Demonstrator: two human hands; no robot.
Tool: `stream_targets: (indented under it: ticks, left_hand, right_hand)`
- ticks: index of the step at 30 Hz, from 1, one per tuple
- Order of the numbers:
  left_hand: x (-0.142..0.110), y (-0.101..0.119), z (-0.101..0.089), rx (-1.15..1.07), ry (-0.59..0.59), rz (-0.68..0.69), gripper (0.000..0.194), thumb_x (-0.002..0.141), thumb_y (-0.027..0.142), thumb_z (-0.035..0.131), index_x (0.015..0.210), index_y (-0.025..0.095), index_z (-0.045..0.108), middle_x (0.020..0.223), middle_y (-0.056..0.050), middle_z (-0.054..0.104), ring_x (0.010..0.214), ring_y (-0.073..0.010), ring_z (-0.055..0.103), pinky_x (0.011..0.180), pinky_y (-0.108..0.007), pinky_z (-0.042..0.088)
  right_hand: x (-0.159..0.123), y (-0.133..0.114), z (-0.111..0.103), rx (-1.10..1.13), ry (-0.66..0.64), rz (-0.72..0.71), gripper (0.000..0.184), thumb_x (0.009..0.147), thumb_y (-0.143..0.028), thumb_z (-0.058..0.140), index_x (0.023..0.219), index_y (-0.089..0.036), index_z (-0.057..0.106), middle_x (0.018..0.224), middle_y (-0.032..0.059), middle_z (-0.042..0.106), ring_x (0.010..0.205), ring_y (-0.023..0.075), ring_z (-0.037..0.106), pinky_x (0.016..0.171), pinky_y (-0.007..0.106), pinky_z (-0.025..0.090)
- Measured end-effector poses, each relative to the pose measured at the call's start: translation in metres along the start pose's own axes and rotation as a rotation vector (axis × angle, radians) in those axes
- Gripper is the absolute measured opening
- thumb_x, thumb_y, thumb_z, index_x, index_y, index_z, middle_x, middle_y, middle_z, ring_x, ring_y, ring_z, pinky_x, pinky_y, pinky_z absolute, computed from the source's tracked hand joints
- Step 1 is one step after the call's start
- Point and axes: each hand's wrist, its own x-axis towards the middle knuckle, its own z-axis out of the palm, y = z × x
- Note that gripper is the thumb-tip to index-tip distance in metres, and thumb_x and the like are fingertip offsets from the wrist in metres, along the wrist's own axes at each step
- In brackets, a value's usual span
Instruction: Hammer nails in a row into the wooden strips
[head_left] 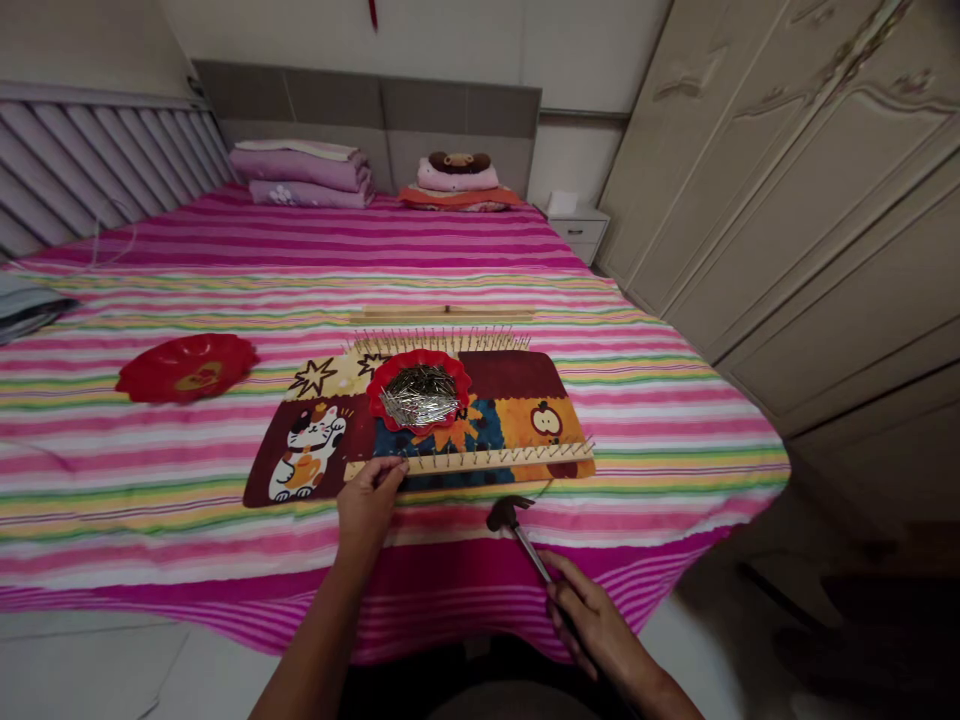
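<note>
A: What is nearest, taking the patterned mat (514, 375) as the landmark?
B: The right hand (589, 615), on the near side of the mat, closed around the handle of a hammer (531, 550). The hammer slants, its head just off the mat's near edge.
A: And the left hand (373, 490)?
B: At the mat's near edge, thumb and fingers on the left part of the near wooden strip (476, 461). Whether they pinch a nail there, I can't tell.
A: How does that strip lie?
B: Lengthwise along the near part of the mat, with a row of nails sticking up, several of them leaning.
A: What's beyond it?
B: Around the middle of the mat sits a red scalloped bowl (377, 404) holding a heap of loose metal nails (421, 397). Left of the mat, apart from it, a red dish (187, 368) rests on the striped bed (660, 465).
A: Farther still?
B: Along the mat's far edge there are more upright nails in light wood (442, 342), and just past them a wooden piece (420, 316). Well beyond the mat, folded bedding (304, 175) and another folded stack (457, 180) lie before the headboard (465, 108).
</note>
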Motion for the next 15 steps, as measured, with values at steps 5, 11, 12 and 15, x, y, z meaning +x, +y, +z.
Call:
stream_targets:
  ticks: [5, 11, 12, 15]
  left_hand:
    - [0.0, -0.003, 0.003, 0.046, 0.003, 0.038, 0.024, 0.063, 0.043, 0.059, 0.073, 0.023, 0.067, 0.069, 0.001, 0.069, 0.069, -0.0172, 0.061, 0.065, -0.026, 0.047]
    - [-0.002, -0.012, 0.007, 0.14, 0.065, 0.291, 0.02, 0.071, 0.039, 0.054, 0.072, 0.022, 0.065, 0.076, -0.002, 0.066, 0.075, -0.0177, 0.06, 0.07, -0.028, 0.047]
    - [-0.002, -0.014, 0.007, 0.151, 0.069, 0.328, 0.02, 0.073, 0.038, 0.053, 0.072, 0.022, 0.065, 0.076, -0.003, 0.066, 0.076, -0.0178, 0.06, 0.071, -0.028, 0.047]
    - [-0.003, -0.018, 0.008, 0.165, 0.064, 0.4, 0.02, 0.076, 0.037, 0.051, 0.075, 0.022, 0.064, 0.078, -0.003, 0.066, 0.078, -0.0178, 0.06, 0.072, -0.028, 0.047]
  right_hand:
    - [0.001, 0.002, -0.001, -0.005, -0.013, -0.011, 0.057, 0.08, -0.043, 0.048, 0.131, -0.018, 0.041, 0.049, -0.0103, 0.043, 0.029, 0.0039, 0.026, 0.024, 0.012, 0.016]
    - [-0.01, -0.007, 0.007, -0.093, -0.037, -0.027, 0.062, 0.079, -0.049, 0.048, 0.132, -0.016, 0.042, 0.044, -0.0124, 0.035, 0.027, 0.0045, 0.024, 0.025, 0.013, 0.016]
    - [-0.014, -0.012, 0.011, -0.105, -0.045, -0.029, 0.062, 0.079, -0.05, 0.048, 0.131, -0.017, 0.042, 0.045, -0.0121, 0.036, 0.027, 0.0045, 0.025, 0.025, 0.013, 0.017]
    - [-0.023, -0.037, 0.024, -0.118, -0.098, -0.079, 0.059, 0.082, -0.049, 0.046, 0.134, -0.02, 0.04, 0.047, -0.011, 0.039, 0.029, 0.0052, 0.028, 0.026, 0.014, 0.018]
